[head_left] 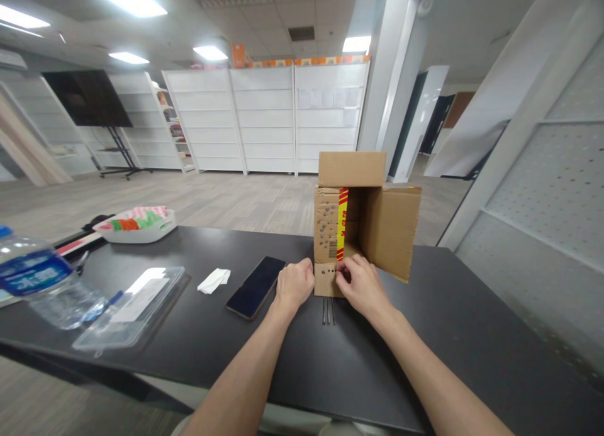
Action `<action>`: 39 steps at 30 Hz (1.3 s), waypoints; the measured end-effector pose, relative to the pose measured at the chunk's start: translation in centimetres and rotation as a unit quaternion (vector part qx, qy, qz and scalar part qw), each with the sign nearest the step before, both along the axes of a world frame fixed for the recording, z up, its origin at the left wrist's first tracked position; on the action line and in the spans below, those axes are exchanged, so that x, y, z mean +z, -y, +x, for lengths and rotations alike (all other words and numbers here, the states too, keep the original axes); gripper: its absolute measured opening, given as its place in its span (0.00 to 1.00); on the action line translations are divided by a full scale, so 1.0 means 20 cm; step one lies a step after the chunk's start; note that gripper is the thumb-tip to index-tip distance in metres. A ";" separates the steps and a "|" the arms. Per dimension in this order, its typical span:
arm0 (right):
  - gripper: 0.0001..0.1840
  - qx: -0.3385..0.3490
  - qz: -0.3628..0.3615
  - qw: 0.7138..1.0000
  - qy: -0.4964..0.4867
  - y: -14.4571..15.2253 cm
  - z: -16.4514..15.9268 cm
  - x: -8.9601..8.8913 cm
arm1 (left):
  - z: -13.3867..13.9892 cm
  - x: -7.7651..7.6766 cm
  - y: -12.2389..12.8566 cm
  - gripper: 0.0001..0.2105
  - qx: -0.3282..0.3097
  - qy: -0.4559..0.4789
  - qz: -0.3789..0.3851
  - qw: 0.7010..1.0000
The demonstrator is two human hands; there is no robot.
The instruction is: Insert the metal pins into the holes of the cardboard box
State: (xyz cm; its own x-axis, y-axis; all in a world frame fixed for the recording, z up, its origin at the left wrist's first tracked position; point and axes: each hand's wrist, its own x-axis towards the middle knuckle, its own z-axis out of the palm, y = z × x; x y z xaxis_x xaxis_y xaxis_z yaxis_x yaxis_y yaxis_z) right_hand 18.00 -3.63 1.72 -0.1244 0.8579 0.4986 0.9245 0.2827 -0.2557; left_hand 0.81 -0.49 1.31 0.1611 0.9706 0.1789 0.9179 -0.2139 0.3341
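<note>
A cardboard box (326, 225) stands on the black table, its front open and its flaps spread. Grey round dots or heads cover its left front flap, crossed by red-and-yellow tape (342, 219). Along the lower flap (323, 286) runs a row of small dark holes or dots. My right hand (363, 285) is closed in a pinch at that row; whatever is between the fingertips is hidden. My left hand (295, 286) is closed, knuckles up, against the box's lower left edge; its grip is hidden. Three thin metal rods (328, 311), like nails or screws, show below the flap.
Left of my hands lie a black phone (256, 287), a crumpled white tissue (214, 280) and a clear plastic case (134, 307). A water bottle (42, 282) leans at far left, near a white basket (136, 231) with colourful contents. A perforated partition (552, 216) borders the right.
</note>
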 end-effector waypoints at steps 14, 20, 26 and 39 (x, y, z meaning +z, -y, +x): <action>0.03 -0.009 0.013 1.000 -0.008 -0.01 0.00 -0.03 | 0.01 0.00 0.01 0.15 0.003 -0.006 0.001 1.000; 0.02 -0.010 0.023 1.000 -0.011 -0.01 -0.01 -0.02 | 0.00 -0.01 0.00 0.15 -0.007 -0.003 0.012 1.000; 0.03 -0.004 0.022 0.999 -0.042 -0.01 -0.02 0.00 | 0.00 -0.01 -0.01 0.15 -0.010 -0.005 0.018 1.000; 0.04 0.024 0.006 0.986 -0.165 0.14 -0.05 0.21 | 0.00 -0.02 -0.01 0.15 -0.009 -0.011 0.021 1.000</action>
